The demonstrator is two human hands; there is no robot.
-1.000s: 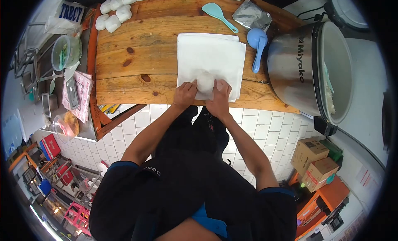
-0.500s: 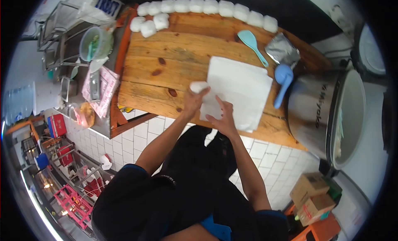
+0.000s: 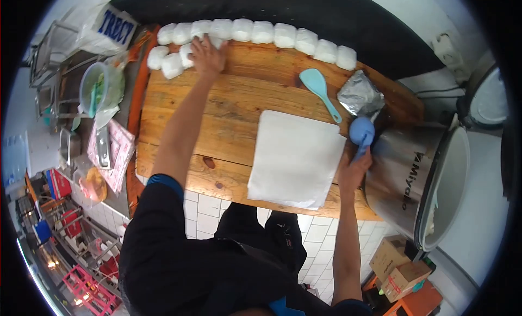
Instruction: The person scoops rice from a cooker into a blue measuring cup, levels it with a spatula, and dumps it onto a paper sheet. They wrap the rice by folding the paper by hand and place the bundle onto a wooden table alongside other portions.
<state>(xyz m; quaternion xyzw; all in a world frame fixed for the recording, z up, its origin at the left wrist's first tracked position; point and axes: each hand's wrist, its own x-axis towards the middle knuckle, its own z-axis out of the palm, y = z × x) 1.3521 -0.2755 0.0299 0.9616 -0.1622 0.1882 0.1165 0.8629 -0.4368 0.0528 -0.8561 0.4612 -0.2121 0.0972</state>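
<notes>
At the far left of the table, my left hand (image 3: 208, 59) reaches in among white wrapped packets (image 3: 263, 32). Its fingers curve over one white packet (image 3: 217, 42), which they partly hide. On the right side, my right hand (image 3: 354, 172) is closed around the handle of a blue scoop (image 3: 361, 131), whose round bowl points away from me. A stack of white paper sheets (image 3: 296, 158) lies flat on the wooden table between my arms. Just beyond the scoop sits a crumpled silver foil packet (image 3: 361, 94), with a mint-green rice paddle (image 3: 321, 92) beside it.
A large Miyako rice cooker (image 3: 399, 172) stands tilted in view, its top open, at the table's right end. The packets line the back edge of the wooden table (image 3: 239, 93). At left, a side counter bears a plastic tub (image 3: 101, 90) and a pink-patterned paper pile (image 3: 120, 153).
My left hand has moved from above the paper with a white packet to the packet row at far left. My right hand has left the paper and taken hold of the blue scoop.
</notes>
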